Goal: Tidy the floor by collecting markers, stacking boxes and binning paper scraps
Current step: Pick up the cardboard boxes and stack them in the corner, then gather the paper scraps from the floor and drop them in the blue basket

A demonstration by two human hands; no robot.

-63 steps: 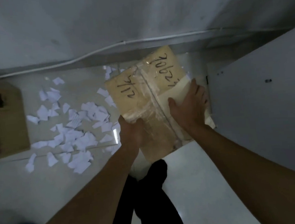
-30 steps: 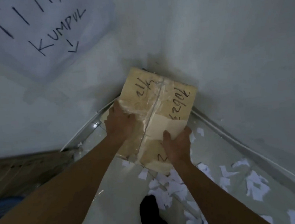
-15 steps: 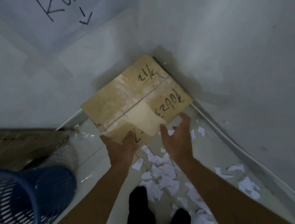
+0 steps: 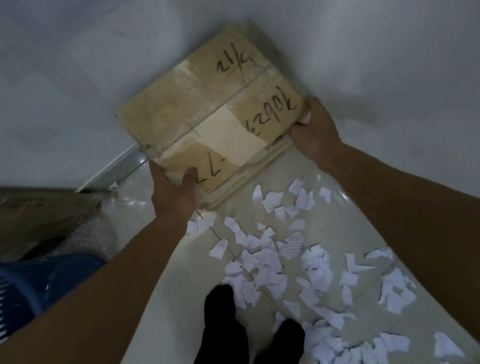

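A taped cardboard box (image 4: 212, 106) with black handwriting on its top sits in the corner where two white walls meet. It appears to rest on another box, whose pale edge (image 4: 250, 178) shows beneath its near side. My left hand (image 4: 174, 190) grips the top box's near left corner, thumb on the top face. My right hand (image 4: 314, 130) holds the near right corner. Several white paper scraps (image 4: 282, 253) lie scattered over the glossy floor below the box. No markers are visible.
A blue plastic basket (image 4: 13, 291) stands at the left edge, with bubble wrap (image 4: 98, 232) and a flattened cardboard sheet (image 4: 27, 215) behind it. A white cable (image 4: 107, 168) runs along the wall base. My dark-clad legs (image 4: 232, 342) stand among the scraps.
I carried the box from the far side into the corner and set it down. My hands briefly opened off it half a second ago and now grip its near corners again.
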